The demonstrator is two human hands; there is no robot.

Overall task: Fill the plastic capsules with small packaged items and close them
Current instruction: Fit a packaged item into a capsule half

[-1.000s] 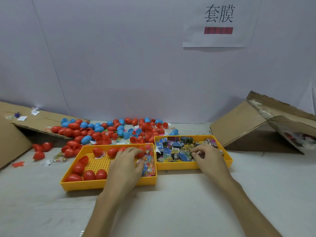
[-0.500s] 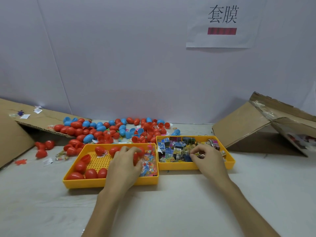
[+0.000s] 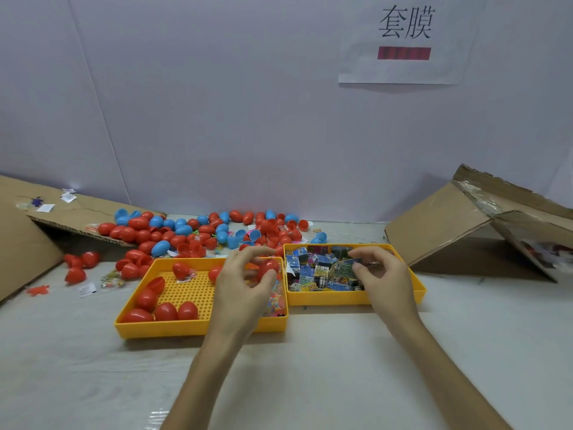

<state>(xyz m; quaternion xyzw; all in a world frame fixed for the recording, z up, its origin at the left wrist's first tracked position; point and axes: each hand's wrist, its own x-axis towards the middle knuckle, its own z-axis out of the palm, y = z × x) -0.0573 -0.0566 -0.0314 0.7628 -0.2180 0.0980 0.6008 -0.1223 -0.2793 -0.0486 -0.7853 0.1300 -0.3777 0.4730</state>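
So here's my setup. My left hand (image 3: 245, 287) is curled around a red capsule (image 3: 268, 269), thumb on one side and fingers wrapped over the other. It's up in the air over the right end of the left yellow tray (image 3: 198, 328), right by the wall it shares with the right yellow tray (image 3: 356, 300). My right hand (image 3: 386, 276) hovers over that second tray with thumb and forefinger pinched together on a packet (image 3: 356, 261). I think it's a bluish one, but it's kinda blurry there so don't quote me on the colour. The two hands are near each other but not touching, and the capsule sits between them, closer to my left palm.

The right tray is stuffed with small packaged items (image 3: 319, 271). The left tray has some loose red capsules (image 3: 167, 311) at its near-left corner, a few more along the back, and some clear bags of colourful bits (image 3: 275, 301) at its right end.

Behind the trays there's a big messy pile of red and blue capsules (image 3: 201, 234) across the back of the desk (image 3: 310, 373). There's a flattened cardboard sheet (image 3: 18, 240) on the left and an open cardboard box (image 3: 446, 225) tipped over on the right.
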